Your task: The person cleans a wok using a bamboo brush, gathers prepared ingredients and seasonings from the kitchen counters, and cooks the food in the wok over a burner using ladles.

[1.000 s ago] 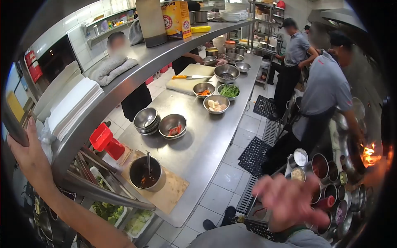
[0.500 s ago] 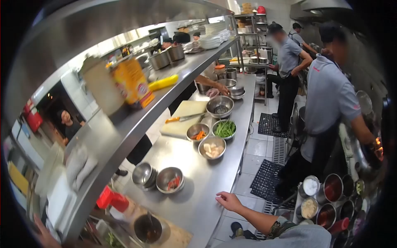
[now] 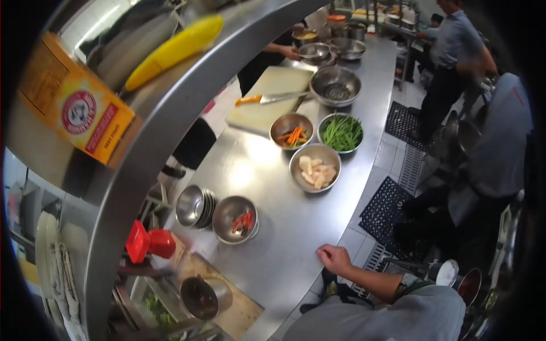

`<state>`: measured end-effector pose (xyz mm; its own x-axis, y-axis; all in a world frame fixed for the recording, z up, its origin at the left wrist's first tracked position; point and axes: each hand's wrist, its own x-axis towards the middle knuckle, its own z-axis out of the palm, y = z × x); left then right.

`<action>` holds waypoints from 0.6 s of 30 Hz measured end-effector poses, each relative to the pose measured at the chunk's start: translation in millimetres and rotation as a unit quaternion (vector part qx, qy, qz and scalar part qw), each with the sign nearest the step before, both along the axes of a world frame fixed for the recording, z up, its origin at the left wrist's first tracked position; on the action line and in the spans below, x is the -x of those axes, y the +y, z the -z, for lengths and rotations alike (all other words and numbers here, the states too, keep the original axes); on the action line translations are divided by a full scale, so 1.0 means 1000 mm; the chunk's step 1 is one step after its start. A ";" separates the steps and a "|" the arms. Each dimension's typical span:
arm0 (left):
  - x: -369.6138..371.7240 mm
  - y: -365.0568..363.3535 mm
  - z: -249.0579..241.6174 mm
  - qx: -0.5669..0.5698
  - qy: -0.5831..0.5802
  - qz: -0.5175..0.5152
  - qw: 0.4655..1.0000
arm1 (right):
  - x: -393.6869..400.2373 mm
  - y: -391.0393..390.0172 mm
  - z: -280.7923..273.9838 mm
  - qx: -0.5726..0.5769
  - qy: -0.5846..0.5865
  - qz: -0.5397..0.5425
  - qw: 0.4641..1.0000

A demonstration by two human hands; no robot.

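Observation:
My right hand (image 3: 335,259) hangs at the near edge of the steel table (image 3: 278,227), its fingers curled in with nothing visible in them. My left hand is out of sight. Nearest to the right hand is a steel bowl (image 3: 311,186) of pale food chunks (image 3: 317,172). Just beyond it are a bowl of cut green vegetable pieces (image 3: 341,132) and one with orange strips (image 3: 296,136). Left of my hand, a bowl (image 3: 226,211) holds red pieces (image 3: 243,221), beside a stack of steel bowls (image 3: 191,206).
A knife (image 3: 284,97) lies across a cutting board (image 3: 253,118). Overhead at left runs a steel shelf (image 3: 122,199) with a yellow box (image 3: 74,96). A pot (image 3: 200,298) stands near left. Co-workers (image 3: 483,148) stand at right; another person's hand (image 3: 291,53) touches a far bowl.
My view has tilted down and come closer to the table. My right hand's fingers have curled in from being stretched out. Something skin-coloured at lower left has left view.

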<state>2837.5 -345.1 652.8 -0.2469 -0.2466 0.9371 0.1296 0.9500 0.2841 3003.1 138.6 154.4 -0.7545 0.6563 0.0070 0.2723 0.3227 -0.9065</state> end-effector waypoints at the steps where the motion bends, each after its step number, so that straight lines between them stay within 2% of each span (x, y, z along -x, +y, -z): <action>1: 0.002 -0.003 0.001 -0.021 0.010 -0.025 0.999 | 0.000 0.001 0.000 -0.003 0.009 0.002 1.000; 2: 0.002 -0.006 0.003 -0.044 0.021 -0.047 0.998 | 0.000 0.002 -0.001 0.002 0.004 -0.006 1.000; 5: -0.002 0.026 0.004 -0.047 -0.009 -0.018 0.999 | 0.000 0.004 -0.008 0.007 -0.008 -0.024 1.000; 7: -0.004 0.012 0.004 -0.050 -0.017 -0.013 0.999 | 0.000 0.005 -0.005 0.002 -0.011 -0.032 0.999; 10: -0.004 -0.060 -0.011 -0.119 -0.192 -0.054 0.973 | 0.000 0.005 -0.003 -0.001 -0.016 -0.059 0.998; 12: 0.004 -0.065 -0.001 -0.102 -0.088 -0.068 0.989 | 0.002 0.003 0.002 0.021 -0.015 -0.025 0.999; 14: 0.002 -0.056 0.001 -0.148 -0.097 -0.037 0.983 | 0.001 0.002 0.020 0.030 0.019 -0.034 0.999; 16: 0.004 -0.062 0.007 -0.097 -0.075 -0.025 0.992 | 0.001 0.000 0.014 0.005 -0.010 -0.006 1.000; 18: 0.003 -0.031 0.015 -0.116 -0.050 -0.022 0.992 | 0.005 -0.004 0.011 -0.002 -0.004 -0.006 1.000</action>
<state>2834.3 -376.5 638.0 -0.3205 -0.4656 0.8249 0.0494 0.8614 0.5054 2998.2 134.8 143.4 -0.7626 0.6469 0.0035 0.2756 0.3298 -0.9029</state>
